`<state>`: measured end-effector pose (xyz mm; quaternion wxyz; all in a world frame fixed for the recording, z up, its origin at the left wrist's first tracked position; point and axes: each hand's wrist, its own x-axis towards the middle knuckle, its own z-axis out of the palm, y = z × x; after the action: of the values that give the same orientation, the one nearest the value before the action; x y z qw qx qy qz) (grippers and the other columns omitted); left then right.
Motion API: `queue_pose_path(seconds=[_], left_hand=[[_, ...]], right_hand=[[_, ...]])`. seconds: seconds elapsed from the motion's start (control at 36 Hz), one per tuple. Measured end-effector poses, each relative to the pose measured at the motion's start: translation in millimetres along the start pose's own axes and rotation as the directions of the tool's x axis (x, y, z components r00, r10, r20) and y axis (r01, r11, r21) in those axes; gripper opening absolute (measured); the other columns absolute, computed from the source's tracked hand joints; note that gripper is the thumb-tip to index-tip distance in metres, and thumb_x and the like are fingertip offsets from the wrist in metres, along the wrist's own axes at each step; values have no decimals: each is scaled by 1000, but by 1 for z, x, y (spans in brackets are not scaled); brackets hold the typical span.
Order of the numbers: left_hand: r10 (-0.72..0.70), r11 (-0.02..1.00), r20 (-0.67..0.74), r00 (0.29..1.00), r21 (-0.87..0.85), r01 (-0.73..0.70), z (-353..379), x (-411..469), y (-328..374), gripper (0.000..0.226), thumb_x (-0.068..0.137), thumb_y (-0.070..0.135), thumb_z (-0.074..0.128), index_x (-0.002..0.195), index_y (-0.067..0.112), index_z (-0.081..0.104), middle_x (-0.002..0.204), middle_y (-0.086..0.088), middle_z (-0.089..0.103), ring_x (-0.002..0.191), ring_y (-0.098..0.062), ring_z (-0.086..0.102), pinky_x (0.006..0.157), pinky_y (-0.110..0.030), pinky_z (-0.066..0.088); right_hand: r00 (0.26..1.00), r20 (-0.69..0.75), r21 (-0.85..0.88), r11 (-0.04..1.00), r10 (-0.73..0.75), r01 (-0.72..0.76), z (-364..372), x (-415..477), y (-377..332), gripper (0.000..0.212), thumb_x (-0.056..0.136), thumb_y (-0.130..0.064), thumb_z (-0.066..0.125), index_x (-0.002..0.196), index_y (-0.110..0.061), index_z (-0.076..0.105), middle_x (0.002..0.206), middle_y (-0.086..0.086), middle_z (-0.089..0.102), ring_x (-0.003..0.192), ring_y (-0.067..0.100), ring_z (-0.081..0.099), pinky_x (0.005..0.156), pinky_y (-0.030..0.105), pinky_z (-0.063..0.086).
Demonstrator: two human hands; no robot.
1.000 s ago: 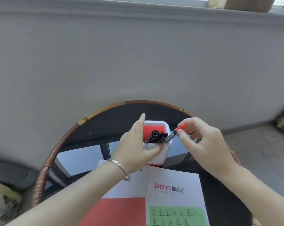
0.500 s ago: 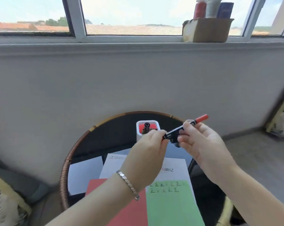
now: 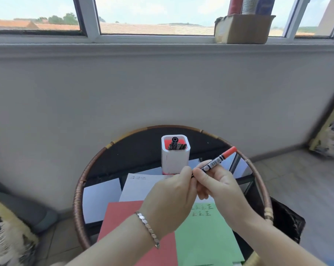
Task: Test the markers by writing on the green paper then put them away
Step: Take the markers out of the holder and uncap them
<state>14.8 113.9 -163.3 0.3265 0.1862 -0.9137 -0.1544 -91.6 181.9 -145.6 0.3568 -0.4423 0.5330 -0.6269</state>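
Note:
A black marker [image 3: 217, 160] with a red end slants up to the right above the round table. My right hand [image 3: 218, 186] grips its barrel. My left hand [image 3: 171, 196] pinches its lower left end, which the fingers hide. Below them lies the green paper [image 3: 204, 235], with two rows of written characters near its top. A white pen holder [image 3: 174, 156] with a red inside stands upright behind the hands and holds several dark markers.
A red sheet [image 3: 122, 217] lies left of the green paper, with white sheets [image 3: 101, 198] behind and to the left. The dark glass table has a woven rim [image 3: 77, 191] and stands against a grey wall. A cardboard box [image 3: 242, 28] sits on the windowsill.
The marker came out of the holder, and both hands drew back toward me and now hold it over the papers. The head tilted up, bringing the window into view.

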Motion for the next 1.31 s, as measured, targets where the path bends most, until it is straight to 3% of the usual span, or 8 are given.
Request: queue_pose_path(seconds=[0.11,0.31,0.42,0.56,0.69,0.78,0.89,1.31], left_hand=[[43,998,-7,999,-35,-43,-6,-4,-5,35,91,34,23,74,13,44,58,1,59,41,-17,46,38,-33,40],[91,985,100,991,-158,-75,-17,-3,-5,21,95,35,34,87,21,48,67,41,50,44,-4,39,43,-9,29],[-66,971,236,970,-210,117,-13,-1,-2,16,95,40,29,85,29,37,59,10,51,49,-14,41,49,-30,36],[-316,843,315,895,-339,417,2,9,-5,12,96,17,28,98,27,33,64,3,42,48,-7,32,45,-23,29],[-377,793,422,825,-312,523,26,21,-12,13,97,18,33,107,25,30,94,10,57,75,-18,56,55,-23,44],[-376,804,446,812,-278,525,47,31,-13,13,95,23,43,107,23,38,105,9,59,89,-13,59,65,-21,49],[-408,807,402,820,-262,530,90,54,-9,8,91,22,53,97,18,48,98,-1,63,89,-19,60,79,-36,51],[-297,937,465,834,-28,350,192,107,16,17,86,19,58,99,8,59,106,-11,57,103,-27,47,80,-37,42]], right_hand=[[997,33,18,997,-72,72,0,-1,5,19,88,-15,53,70,-10,53,50,-5,50,46,8,44,50,17,40],[982,89,40,985,-168,165,-9,-3,11,17,80,-20,54,67,-29,61,52,-12,52,48,7,45,51,16,41],[985,101,10,990,-139,138,-16,0,11,10,79,-26,58,70,-26,61,56,-12,52,52,8,47,54,17,43],[975,-150,54,986,165,-159,-53,21,14,24,87,-26,53,78,-4,58,59,-3,59,52,6,55,51,19,45],[861,-279,-370,780,424,-504,-125,49,38,15,92,-19,52,100,-7,50,55,4,52,41,11,46,40,20,36],[865,-355,-680,538,353,-499,-157,54,59,28,90,-26,54,113,-15,44,64,3,58,50,14,51,47,24,38],[865,-393,-819,309,311,-483,-171,51,81,41,89,-33,55,124,-15,43,100,9,63,82,21,57,56,25,38],[871,-463,-798,350,163,-490,-191,45,105,19,86,-29,59,96,-14,58,76,2,61,76,19,57,61,27,36]])
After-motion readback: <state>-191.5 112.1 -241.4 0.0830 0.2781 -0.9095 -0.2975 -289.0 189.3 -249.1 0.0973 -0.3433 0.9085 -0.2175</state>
